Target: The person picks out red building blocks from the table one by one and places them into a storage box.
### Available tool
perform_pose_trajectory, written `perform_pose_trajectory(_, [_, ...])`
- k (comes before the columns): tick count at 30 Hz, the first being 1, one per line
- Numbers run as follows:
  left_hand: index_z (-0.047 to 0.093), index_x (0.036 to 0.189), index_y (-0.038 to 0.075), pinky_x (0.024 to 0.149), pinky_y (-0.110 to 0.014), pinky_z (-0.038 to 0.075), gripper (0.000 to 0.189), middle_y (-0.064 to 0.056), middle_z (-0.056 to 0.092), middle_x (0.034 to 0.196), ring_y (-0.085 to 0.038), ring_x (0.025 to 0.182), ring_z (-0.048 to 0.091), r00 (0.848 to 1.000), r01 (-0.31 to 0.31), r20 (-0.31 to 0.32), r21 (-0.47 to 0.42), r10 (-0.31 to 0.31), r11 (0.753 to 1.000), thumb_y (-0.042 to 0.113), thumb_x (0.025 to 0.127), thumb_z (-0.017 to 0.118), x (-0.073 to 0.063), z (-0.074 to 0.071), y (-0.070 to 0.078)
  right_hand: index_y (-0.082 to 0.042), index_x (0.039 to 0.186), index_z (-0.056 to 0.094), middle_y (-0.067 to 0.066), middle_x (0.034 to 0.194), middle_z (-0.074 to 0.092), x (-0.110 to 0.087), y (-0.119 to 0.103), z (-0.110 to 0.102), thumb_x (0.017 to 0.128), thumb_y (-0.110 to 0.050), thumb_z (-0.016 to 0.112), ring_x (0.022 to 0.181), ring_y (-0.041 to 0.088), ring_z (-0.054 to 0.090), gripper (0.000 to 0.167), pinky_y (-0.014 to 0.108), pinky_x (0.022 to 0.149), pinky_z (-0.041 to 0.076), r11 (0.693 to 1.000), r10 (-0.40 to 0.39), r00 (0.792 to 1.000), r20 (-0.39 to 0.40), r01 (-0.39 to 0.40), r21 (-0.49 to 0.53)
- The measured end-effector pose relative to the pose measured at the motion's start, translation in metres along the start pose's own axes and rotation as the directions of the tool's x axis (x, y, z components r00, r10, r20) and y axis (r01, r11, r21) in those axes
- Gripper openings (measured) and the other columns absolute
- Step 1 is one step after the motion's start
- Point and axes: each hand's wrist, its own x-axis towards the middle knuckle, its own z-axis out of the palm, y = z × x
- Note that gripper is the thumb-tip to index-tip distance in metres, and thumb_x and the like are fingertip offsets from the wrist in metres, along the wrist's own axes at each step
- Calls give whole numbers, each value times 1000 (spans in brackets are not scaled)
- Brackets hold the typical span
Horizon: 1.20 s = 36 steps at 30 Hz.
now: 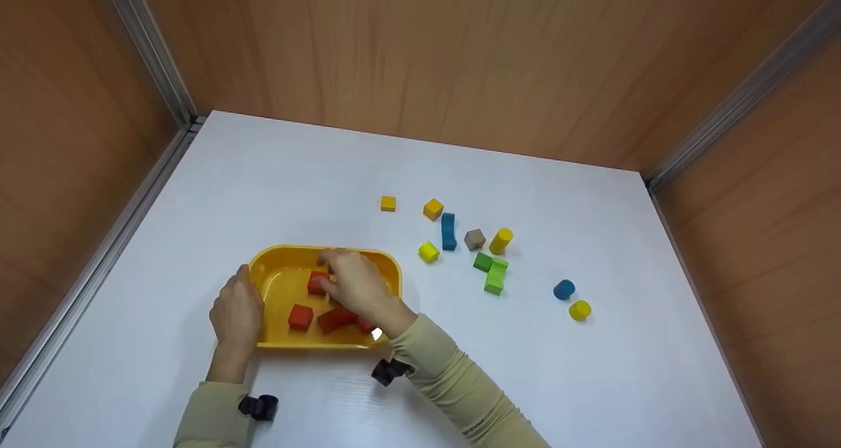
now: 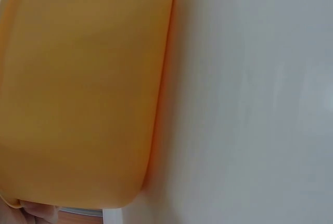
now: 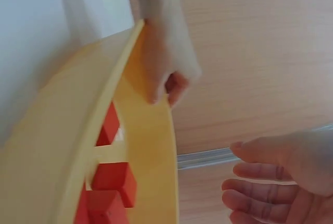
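Observation:
A yellow plastic tray (image 1: 276, 293) stands on the white table with several red blocks in it. My left hand (image 1: 238, 310) grips its left end; the right wrist view shows the thumb over the rim (image 3: 169, 57) and the fingers outside. My right hand (image 1: 360, 287) hovers over the tray's right half, its fingers apart and nothing seen between them (image 3: 278, 179). Near its thumb lies a red cube (image 1: 318, 282). Another red cube (image 1: 301, 317) and a longer red block (image 1: 336, 320) lie nearer the front rim. The right hand and forearm hide part of the tray.
Right of the tray lie loose blocks: yellow cubes (image 1: 433, 209), a blue curved block (image 1: 448, 232), a plain wooden block (image 1: 474, 239), a yellow cylinder (image 1: 500, 240) and green blocks (image 1: 496, 277). Farther right are a blue cylinder (image 1: 564, 289) and a yellow one (image 1: 580, 310). Wooden walls surround the table.

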Motion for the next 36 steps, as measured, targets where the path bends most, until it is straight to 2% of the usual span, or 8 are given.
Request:
perform_pose_trajectory(3, [46, 118, -14, 51, -51, 47, 32, -32, 56, 91, -44, 69, 58, 1000, -6, -3, 7, 6, 1000, -4, 88, 43, 0, 0, -1, -7, 101, 61, 3, 90, 62, -11, 1, -9, 83, -21, 62, 74, 9, 55, 22, 11, 62, 42, 998, -5, 999, -44, 7, 60])
perform_pose_trajectory(7, [46, 118, -13, 49, -50, 46, 31, -31, 56, 88, -43, 66, 58, 1000, -5, -8, 11, 5, 1000, -2, 88, 43, -1, 0, -2, -7, 96, 61, 1, 86, 62, -26, 7, -18, 83, -18, 63, 70, 11, 56, 18, 11, 61, 44, 993, -30, 990, -141, 46, 107])
perform_pose_trajectory(11, [47, 117, -13, 49, -50, 46, 31, -31, 57, 89, -43, 66, 58, 1000, -2, -18, 4, 2, 1000, -3, 88, 43, -1, -2, -2, -6, 92, 62, 0, 80, 61, -42, 16, -25, 82, -14, 63, 66, 11, 55, 13, 13, 60, 45, 984, -77, 962, -261, 115, 134])
perform_pose_trajectory(14, [47, 117, -13, 50, -50, 47, 32, -31, 57, 89, -43, 67, 58, 1000, -3, -22, 3, 3, 1000, -3, 88, 43, -1, -3, -3, -4, 90, 62, 1, 80, 61, -54, 25, -28, 82, -10, 63, 67, 10, 54, 10, 14, 61, 46, 975, -78, 940, -331, 141, 172])
perform_pose_trajectory(19, [47, 117, -13, 47, -49, 46, 32, -30, 57, 86, -42, 63, 58, 999, -10, -32, 6, 10, 1000, -3, 87, 44, -3, -4, -4, -4, 90, 63, 1, 81, 61, -72, 42, -31, 82, -8, 62, 68, 8, 53, 9, 18, 63, 48, 970, -37, 906, -422, 134, 203])
perform_pose_trajectory(22, [48, 116, -13, 46, -49, 46, 31, -29, 57, 82, -42, 61, 57, 999, -10, -42, 14, 11, 1000, -3, 87, 44, -3, -6, -6, -5, 90, 64, 0, 83, 62, -81, 50, -30, 82, -8, 62, 69, 7, 53, 9, 17, 63, 48, 977, -19, 882, -471, 117, 180])
perform_pose_trajectory(29, [48, 115, -12, 47, -50, 46, 29, -28, 57, 82, -43, 63, 57, 999, -9, -31, 26, 10, 1000, -2, 88, 44, -3, -5, -7, -4, 89, 63, 1, 83, 62, -99, 71, -26, 81, -4, 62, 70, 6, 54, 8, 20, 63, 48, 985, -14, 842, -540, 103, 135])
perform_pose_trajectory(36, [47, 116, -12, 48, -50, 46, 30, -28, 56, 81, -42, 62, 57, 1000, -3, 8, 61, 3, 998, -1, 89, 44, -7, -5, -9, -4, 89, 63, 0, 80, 62, -122, 96, -19, 80, -4, 63, 70, 8, 54, 8, 20, 62, 48, 995, 19, 834, -552, 36, 89])
